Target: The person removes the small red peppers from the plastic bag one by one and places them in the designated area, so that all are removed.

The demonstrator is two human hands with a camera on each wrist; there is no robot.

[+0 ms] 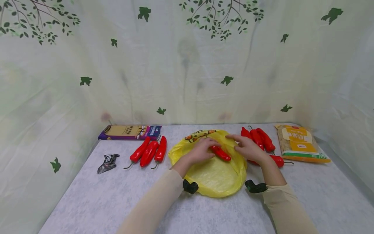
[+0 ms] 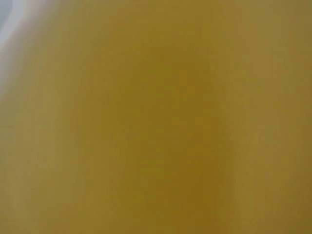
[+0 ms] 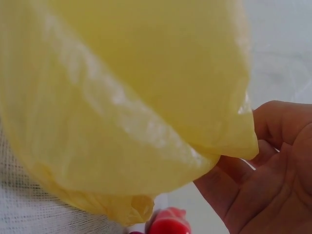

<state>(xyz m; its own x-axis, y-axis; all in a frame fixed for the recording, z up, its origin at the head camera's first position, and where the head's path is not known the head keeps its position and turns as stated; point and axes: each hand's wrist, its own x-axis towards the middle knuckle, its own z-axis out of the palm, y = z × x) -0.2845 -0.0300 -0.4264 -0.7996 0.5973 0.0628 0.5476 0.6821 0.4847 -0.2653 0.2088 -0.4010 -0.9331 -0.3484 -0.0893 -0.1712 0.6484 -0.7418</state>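
Note:
A yellow plastic bag (image 1: 216, 178) lies spread with its mouth open on the table. Inside its rim, my left hand (image 1: 201, 151) holds one end of a red chili pepper (image 1: 223, 154). My right hand (image 1: 251, 149) grips the bag's right rim; in the right wrist view, fingers of the right hand (image 3: 278, 170) are at the bag's edge (image 3: 229, 136), partly hidden behind it. Blurred yellow bag film (image 2: 161, 122) fills the left wrist view, so neither the left hand nor the pepper shows there.
Three red peppers (image 1: 149, 153) lie left of the bag, several more peppers (image 1: 266, 139) to its right. A purple-and-gold packet (image 1: 128, 132) is at the back left, a small black wrapper (image 1: 108, 163) nearer. A yellow grain bag (image 1: 301, 143) lies far right. Curtains (image 1: 175, 65) enclose the table.

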